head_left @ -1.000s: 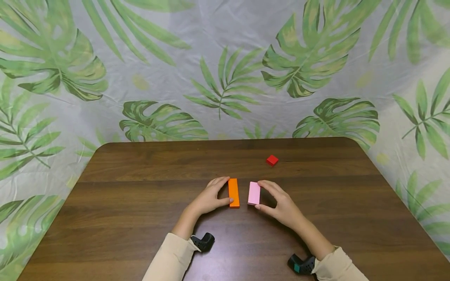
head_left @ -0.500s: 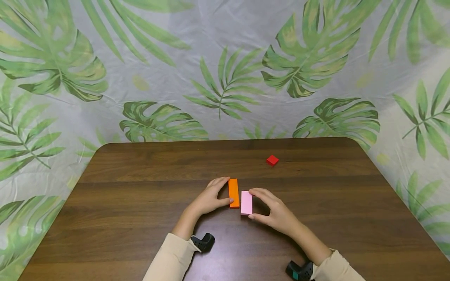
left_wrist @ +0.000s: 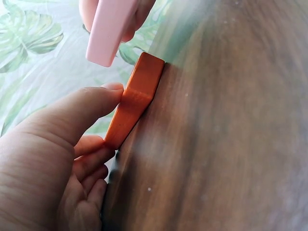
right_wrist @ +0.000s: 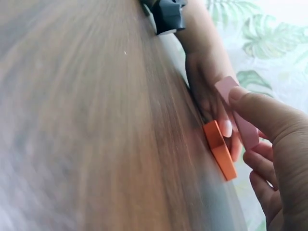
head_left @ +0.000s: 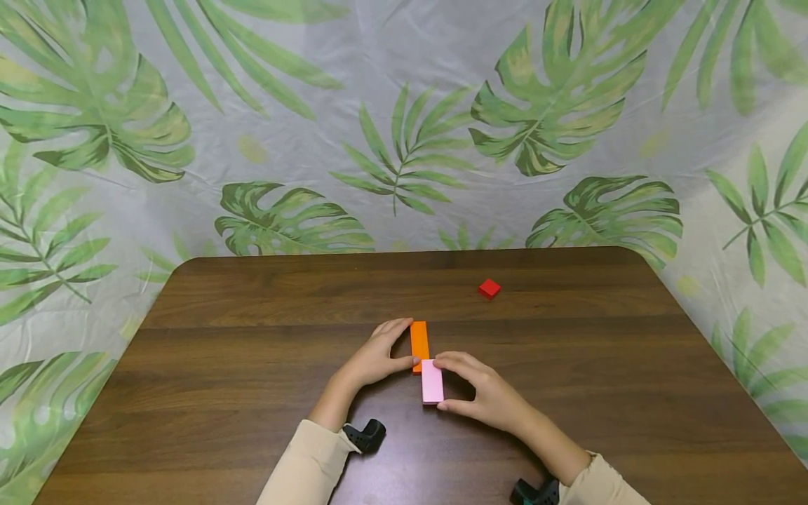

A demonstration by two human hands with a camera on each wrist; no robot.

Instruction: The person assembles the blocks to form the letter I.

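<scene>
An orange rectangular block (head_left: 419,339) lies on the brown table, and my left hand (head_left: 377,356) pinches it by its ends between thumb and fingers. My right hand (head_left: 487,393) grips a pink rectangular block (head_left: 432,383) the same way. In the left wrist view the pink block (left_wrist: 109,31) hangs in the air, apart from the orange block (left_wrist: 135,98). From the head, the pink block's far end overlaps the near right corner of the orange one. The right wrist view shows the pink block (right_wrist: 242,118) raised off the tabletop too.
Toward the far side of the table (head_left: 252,294) lies a small red block (head_left: 489,288), right of both hands. Behind the table's far edge hangs a leaf-patterned cloth (head_left: 404,140). Each wrist wears a black device, the left one (head_left: 366,435) near the tabletop.
My right hand has carried the pink block leftward and nearer to me, from the right of the orange block to over its near end. The left hand and orange block have stayed put.
</scene>
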